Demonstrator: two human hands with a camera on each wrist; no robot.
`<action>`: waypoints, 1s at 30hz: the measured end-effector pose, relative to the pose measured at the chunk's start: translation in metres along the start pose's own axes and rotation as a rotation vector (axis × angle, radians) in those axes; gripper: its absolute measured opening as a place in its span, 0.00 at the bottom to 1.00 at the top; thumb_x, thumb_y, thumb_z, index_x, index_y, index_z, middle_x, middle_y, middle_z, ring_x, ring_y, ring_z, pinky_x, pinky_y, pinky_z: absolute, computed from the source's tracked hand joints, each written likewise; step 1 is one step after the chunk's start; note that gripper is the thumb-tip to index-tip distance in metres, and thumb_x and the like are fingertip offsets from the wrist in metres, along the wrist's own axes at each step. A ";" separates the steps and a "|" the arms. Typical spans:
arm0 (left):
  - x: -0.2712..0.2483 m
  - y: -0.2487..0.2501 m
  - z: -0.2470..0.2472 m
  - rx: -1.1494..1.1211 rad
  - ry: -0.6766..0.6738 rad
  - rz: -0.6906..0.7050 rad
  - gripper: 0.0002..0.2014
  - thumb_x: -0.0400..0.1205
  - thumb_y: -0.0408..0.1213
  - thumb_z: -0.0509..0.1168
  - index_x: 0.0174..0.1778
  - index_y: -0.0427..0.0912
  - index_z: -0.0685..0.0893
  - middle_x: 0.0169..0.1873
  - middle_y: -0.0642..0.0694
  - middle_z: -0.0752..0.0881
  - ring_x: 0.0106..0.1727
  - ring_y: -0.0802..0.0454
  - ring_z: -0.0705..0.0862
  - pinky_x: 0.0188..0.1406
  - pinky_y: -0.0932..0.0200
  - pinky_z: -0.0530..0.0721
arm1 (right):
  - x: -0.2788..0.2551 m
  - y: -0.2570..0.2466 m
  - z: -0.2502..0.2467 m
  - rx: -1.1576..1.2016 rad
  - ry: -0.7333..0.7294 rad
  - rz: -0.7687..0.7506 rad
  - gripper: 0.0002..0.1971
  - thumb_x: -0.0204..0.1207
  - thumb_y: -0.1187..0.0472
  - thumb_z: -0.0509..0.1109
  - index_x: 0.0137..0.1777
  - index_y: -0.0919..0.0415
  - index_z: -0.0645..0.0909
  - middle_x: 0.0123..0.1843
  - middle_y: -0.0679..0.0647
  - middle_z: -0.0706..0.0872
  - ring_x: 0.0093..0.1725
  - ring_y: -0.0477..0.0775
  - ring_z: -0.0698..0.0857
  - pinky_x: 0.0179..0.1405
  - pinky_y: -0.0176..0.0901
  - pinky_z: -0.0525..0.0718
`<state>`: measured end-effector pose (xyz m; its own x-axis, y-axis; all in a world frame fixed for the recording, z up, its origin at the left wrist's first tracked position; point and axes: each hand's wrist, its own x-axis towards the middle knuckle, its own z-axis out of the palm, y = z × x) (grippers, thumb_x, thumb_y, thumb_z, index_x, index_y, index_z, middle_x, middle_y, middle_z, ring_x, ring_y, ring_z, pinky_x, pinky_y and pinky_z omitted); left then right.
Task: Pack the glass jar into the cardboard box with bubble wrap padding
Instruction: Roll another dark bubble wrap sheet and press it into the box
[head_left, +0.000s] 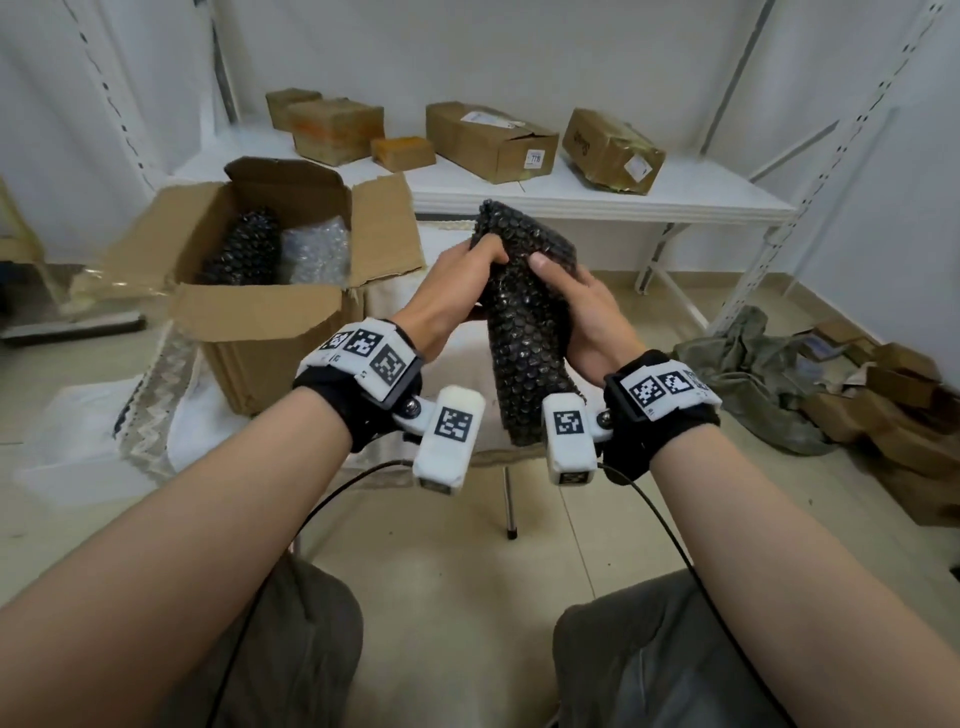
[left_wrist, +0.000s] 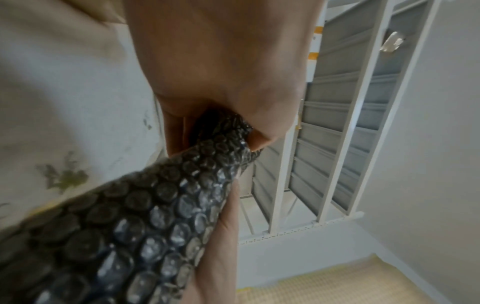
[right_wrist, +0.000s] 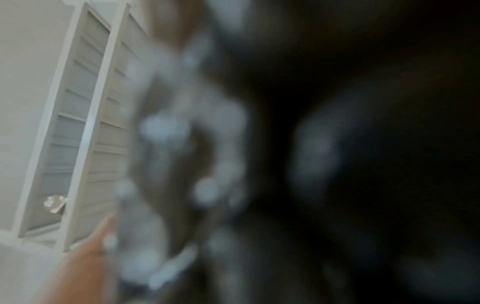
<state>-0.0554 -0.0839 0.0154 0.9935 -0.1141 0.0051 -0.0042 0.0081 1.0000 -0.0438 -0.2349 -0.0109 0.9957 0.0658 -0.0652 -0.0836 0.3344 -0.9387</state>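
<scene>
At the left, the open cardboard box (head_left: 260, 312) is seen standing on a low cloth-covered bench, its flaps splayed outward; inside it, a dark roll of bubble wrap (head_left: 244, 249) is set upright beside a clear wad of bubble wrap (head_left: 317, 252), the two touching.

In the middle, a long bundle of dark bubble wrap (head_left: 524, 332) is held up in the air, above the lap and to the right of the box; the glass jar itself is not visible, and it can only be judged to be rolled inside. The left hand (head_left: 457, 291) is curled round the upper part of the bundle, the film pinched between thumb and fingers (left_wrist: 257, 139); the right hand (head_left: 582, 312) is wrapped round the opposite side, thumb laid across the front. The right wrist view is too blurred to add anything.

The wrap is likely to prove soft, light and somewhat slippery; any glass within would be stiff, heavier and fragile; the bundle is therefore best taken round its firm middle, not by the loose ends, and lowered into the free space at the box's right side.

Further right, closed cartons (head_left: 493, 140) are ranged along a white shelf (head_left: 597, 200).
</scene>
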 end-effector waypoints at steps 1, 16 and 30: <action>-0.001 0.012 0.000 -0.011 0.000 0.002 0.11 0.84 0.43 0.56 0.52 0.43 0.81 0.46 0.48 0.88 0.46 0.53 0.85 0.43 0.60 0.82 | 0.000 -0.009 0.007 0.025 0.000 -0.018 0.27 0.76 0.62 0.76 0.73 0.68 0.75 0.63 0.67 0.87 0.62 0.65 0.88 0.62 0.58 0.87; 0.006 0.151 -0.132 0.280 0.232 0.165 0.17 0.74 0.31 0.71 0.59 0.43 0.83 0.46 0.49 0.88 0.45 0.56 0.87 0.33 0.67 0.84 | 0.031 -0.091 0.165 0.019 -0.011 -0.209 0.17 0.73 0.73 0.61 0.63 0.67 0.76 0.51 0.62 0.85 0.49 0.58 0.84 0.41 0.46 0.84; 0.019 0.158 -0.212 0.131 0.428 0.237 0.10 0.77 0.31 0.64 0.54 0.42 0.80 0.43 0.45 0.84 0.42 0.52 0.86 0.34 0.62 0.85 | 0.062 -0.083 0.237 -0.031 -0.198 -0.207 0.22 0.77 0.74 0.66 0.72 0.66 0.73 0.51 0.58 0.85 0.46 0.52 0.85 0.39 0.45 0.87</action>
<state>-0.0132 0.1264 0.1717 0.9210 0.2932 0.2564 -0.2227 -0.1437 0.9642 0.0150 -0.0356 0.1436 0.9639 0.1826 0.1936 0.1252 0.3308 -0.9354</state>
